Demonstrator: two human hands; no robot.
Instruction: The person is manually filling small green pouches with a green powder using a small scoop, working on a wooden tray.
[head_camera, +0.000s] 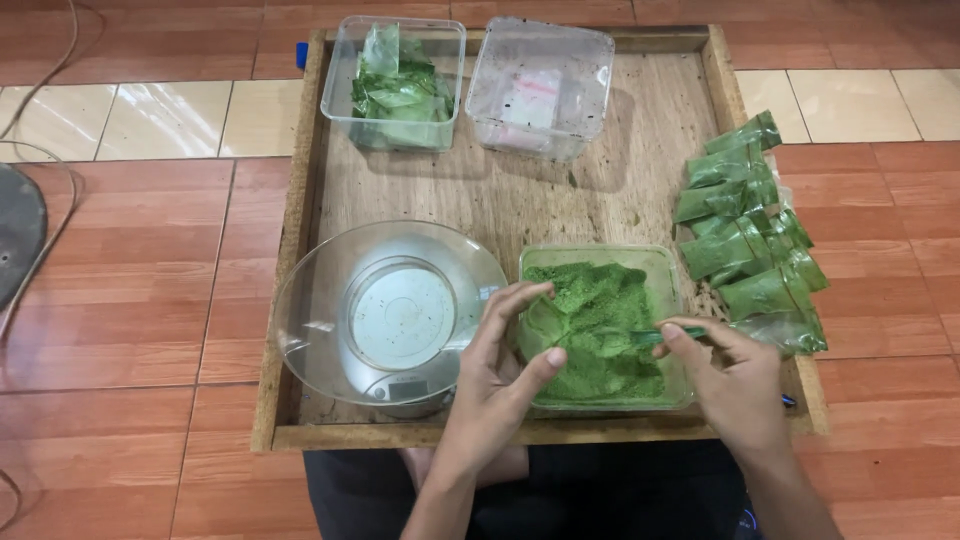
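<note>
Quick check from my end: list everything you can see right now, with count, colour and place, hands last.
wooden tray: one, brown, on the tiled floor, bears all the containers.
glass bowl: one, clear, near left of the tray, on a kitchen scale.
kitchen scale: one, pale round top, under the bowl.
tub of green powder: one, clear, near middle of the tray.
tub of empty bags: one, clear, far left.
empty tub: one, clear, far middle; holds nothing I can make out.
filled powder bags: a pile, count unclear, green, right edge of the tray.
cable: one, pale, on the floor at left.
left hand: open, over the powder tub's left rim.
right hand: pinching a green scoop in the powder.
</note>
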